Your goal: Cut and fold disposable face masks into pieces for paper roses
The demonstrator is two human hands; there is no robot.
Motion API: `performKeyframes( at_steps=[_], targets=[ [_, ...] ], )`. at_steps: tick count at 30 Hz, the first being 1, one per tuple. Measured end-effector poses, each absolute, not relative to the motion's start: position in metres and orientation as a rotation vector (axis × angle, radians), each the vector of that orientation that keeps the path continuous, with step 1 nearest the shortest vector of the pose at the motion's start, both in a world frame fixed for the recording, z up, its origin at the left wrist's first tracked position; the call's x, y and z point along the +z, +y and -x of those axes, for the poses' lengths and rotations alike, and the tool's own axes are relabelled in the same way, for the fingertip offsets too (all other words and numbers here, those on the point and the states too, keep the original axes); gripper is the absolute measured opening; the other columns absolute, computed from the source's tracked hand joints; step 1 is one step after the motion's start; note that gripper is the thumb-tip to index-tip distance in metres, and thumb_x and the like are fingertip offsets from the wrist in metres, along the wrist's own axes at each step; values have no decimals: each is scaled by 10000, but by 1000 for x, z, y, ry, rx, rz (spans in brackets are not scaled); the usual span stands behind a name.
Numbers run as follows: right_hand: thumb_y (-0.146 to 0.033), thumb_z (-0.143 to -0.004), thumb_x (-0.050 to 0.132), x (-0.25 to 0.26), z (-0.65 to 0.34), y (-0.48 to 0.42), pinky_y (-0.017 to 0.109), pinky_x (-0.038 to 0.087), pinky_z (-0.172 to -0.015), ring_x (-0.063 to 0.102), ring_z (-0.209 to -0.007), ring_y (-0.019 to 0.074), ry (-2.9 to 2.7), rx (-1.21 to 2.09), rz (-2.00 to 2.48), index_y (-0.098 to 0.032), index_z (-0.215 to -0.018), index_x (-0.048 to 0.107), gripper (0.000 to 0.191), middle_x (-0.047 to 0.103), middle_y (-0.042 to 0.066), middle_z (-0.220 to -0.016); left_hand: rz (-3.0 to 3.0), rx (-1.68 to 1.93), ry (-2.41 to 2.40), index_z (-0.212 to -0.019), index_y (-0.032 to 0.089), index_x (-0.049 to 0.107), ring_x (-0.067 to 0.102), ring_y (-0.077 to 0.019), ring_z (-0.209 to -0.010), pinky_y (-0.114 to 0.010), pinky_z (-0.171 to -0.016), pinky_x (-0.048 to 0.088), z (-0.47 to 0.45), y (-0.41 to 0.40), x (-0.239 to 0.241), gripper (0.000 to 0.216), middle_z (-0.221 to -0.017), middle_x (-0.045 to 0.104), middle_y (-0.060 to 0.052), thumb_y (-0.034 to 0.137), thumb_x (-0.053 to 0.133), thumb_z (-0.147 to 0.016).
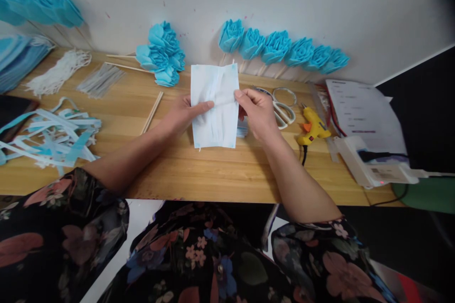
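Note:
A pale blue-white face mask [223, 128] is stretched out between my hands above the table, its long sides upright and a crease down its middle. My left hand [186, 111] grips the left edge, with the thumb lying over the front. At the right edge, my right hand [258, 109] pinches the mask between thumb and fingers. No ear loops show on it, only short stubs at corners. Behind and below my right hand, a small stack of blue pieces [242, 129] is partly hidden. White-handled scissors [284, 112] lie just beyond that hand.
Blue fabric flowers on sticks [277, 47] lean along the wall; more flowers [163, 54] lie left of centre. At left are cut strips [60, 135], white loops [60, 71], grey wires [100, 80] and masks [21, 59]. A yellow glue gun [313, 125] and power strip [373, 165] sit right.

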State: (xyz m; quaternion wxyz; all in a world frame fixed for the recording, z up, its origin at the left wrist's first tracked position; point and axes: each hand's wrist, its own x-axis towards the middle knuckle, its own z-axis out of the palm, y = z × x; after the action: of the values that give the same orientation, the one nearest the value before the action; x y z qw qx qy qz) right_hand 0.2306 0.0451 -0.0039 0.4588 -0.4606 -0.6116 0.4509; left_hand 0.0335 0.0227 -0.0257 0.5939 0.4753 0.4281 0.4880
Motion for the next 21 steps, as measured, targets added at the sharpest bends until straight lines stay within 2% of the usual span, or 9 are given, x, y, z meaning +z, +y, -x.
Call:
performKeyframes(
  at_steps=[13,21],
  targets=[
    [-583,-815,715,-7,-231,44,233,326,-448,422,-478,82,-1571,1209,1059,-212,-658,558,432,463,-55,-535,-1140,1126,965,-1020,162,727,732,-339,-1006,-460,-885,617,-34,22,-29,501,-996,784,-103,543,824,-708],
    [-518,-845,698,-12,-232,46,236,314,-449,402,-484,88,-1584,1167,1107,-215,-680,565,370,451,-52,-532,-1124,1092,958,-1015,146,739,712,-364,-1066,-497,-923,599,-35,22,-27,517,-1000,778,-131,608,726,-785]
  ],
)
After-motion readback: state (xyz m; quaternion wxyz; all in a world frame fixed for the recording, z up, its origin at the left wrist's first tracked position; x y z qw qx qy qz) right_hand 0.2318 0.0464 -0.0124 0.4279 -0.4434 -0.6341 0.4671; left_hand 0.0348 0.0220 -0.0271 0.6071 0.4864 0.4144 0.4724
